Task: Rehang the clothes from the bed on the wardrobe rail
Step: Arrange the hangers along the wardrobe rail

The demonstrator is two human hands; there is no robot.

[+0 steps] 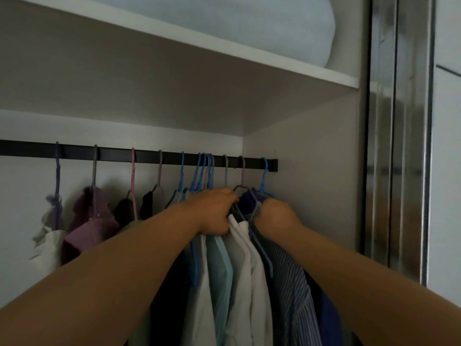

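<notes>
Nearest the camera, two bare forearms reach up and forward into the wardrobe. The left hand point(214, 211) has its fingers curled round the gathered tops of the shirts at the neck of a hanger, with the knuckles turned upward. The right hand point(277, 216) is curled against the collar of a striped shirt point(291, 283), gripping the fabric just below the hanger; its fingertips are hidden behind the cloth.

Between and below the hands hang a white shirt point(245, 265), a pale blue shirt point(219, 265) and, at the far right, a dark blue garment point(324, 315), all pressed close together. A grey hanger point(259, 248) runs down across the shoulder of the striped shirt.

Farther left, well apart from the hands, a mauve garment point(89, 221), dark tops and a pale garment point(47, 245) hang on separate pink, purple and grey hangers.

Above the hands, a cluster of blue hanger hooks point(204, 171) sits over the black wardrobe rail point(112, 153), which runs to the right side panel. The clothes are on the rail, crowded toward its right end.

Over the rail is a white shelf point(224, 56) carrying a pale blue bundle of bedding point(249, 18). To the right stands the metallic frame of a sliding door point(399, 146).
</notes>
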